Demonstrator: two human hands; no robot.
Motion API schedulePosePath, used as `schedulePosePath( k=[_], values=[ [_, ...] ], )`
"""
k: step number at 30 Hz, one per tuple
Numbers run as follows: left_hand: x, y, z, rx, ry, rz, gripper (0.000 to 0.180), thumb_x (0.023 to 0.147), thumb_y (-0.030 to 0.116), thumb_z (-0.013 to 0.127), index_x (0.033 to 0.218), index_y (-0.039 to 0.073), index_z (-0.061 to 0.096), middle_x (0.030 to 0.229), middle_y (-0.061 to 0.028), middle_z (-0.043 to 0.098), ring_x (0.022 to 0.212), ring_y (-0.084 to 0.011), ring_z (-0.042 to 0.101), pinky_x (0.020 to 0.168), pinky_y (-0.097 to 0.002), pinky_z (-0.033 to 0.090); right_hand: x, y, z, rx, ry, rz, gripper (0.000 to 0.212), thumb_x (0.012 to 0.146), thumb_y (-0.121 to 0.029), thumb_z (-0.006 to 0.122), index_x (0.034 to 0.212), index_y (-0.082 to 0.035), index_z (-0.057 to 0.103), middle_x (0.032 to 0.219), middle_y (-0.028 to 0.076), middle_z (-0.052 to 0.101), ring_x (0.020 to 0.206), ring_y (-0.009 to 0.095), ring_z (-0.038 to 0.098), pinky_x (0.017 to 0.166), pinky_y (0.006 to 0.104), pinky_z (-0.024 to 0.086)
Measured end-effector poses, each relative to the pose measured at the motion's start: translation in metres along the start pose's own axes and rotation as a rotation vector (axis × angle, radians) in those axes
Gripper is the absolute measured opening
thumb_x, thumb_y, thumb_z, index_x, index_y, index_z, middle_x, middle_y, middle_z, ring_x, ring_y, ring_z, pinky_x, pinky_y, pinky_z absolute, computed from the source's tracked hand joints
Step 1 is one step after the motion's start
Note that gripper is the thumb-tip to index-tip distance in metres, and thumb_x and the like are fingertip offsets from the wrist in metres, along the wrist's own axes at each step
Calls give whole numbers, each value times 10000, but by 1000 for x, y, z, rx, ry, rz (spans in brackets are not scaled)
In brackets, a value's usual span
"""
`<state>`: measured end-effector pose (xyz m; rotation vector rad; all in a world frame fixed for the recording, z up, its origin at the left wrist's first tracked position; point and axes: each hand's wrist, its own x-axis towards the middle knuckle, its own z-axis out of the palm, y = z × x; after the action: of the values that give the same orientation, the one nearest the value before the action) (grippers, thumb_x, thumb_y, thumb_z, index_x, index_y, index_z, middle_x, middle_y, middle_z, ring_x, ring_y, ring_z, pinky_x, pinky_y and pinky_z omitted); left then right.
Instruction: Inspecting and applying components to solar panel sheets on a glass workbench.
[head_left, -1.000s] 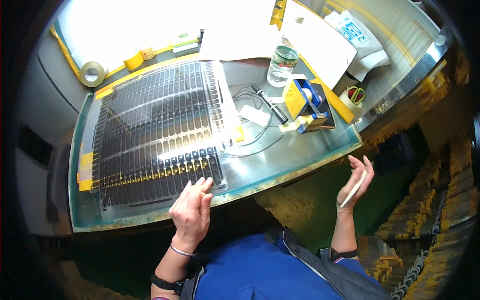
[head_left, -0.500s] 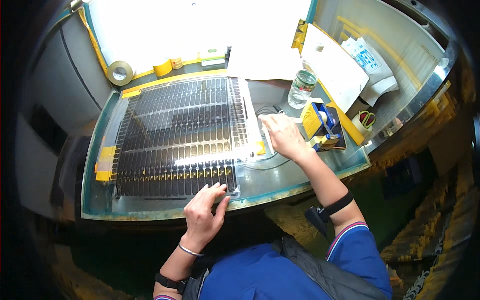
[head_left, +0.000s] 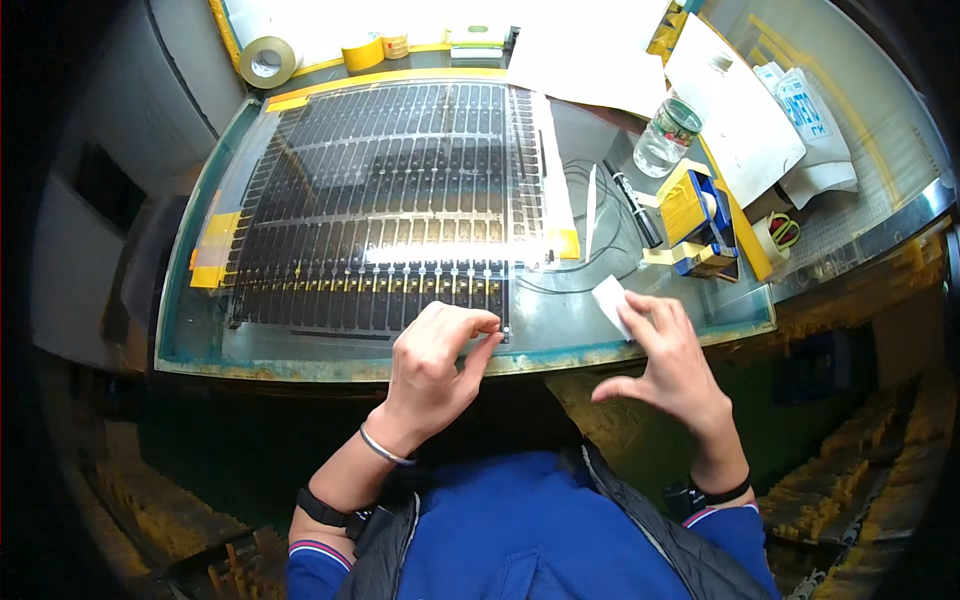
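Pinching at the near right corner of the dark patterned sheet (head_left: 375, 205), the left hand (head_left: 432, 362) shows a narrow grip, thumb and fingertip together; whether the sheet's edge is caught between them, I cannot tell. The sheet lies flat on the table (head_left: 560, 330), left of centre, with yellow tape (head_left: 214, 248) at its left side. The right hand (head_left: 678, 365) has its thumb wide of the fingers; a white card (head_left: 609, 305) meets the fingertips, its hold unconfirmed.

Assessment: the sheet appears thin, smooth and light, likely bendable and easily creased; corners and outer margins suit handling best. The card seems light and fairly stiff; take it by its edges.
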<state>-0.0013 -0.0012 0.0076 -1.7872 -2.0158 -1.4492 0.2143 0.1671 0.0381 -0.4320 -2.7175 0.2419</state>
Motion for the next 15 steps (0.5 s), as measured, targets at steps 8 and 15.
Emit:
schedulePosePath(
  k=[8,15],
  values=[
    [4,6,13,24,-127,-68,157,743,-19,715,865,33,630,779,-64,642,698,-170,614,564,-270,487,-42,-11,24,765,203,597,114,923,-101,612,975,-1,597,1115,176,651,828,230,694,678,299,552],
    [13,10,14,-31,-172,-161,139,742,-38,700,848,18,629,759,-64,637,660,-156,611,563,-257,488,-23,-11,3,1836,182,774,305,995,-149,483,1229,42,446,1222,247,578,973,274,674,835,331,577]
  ],
)
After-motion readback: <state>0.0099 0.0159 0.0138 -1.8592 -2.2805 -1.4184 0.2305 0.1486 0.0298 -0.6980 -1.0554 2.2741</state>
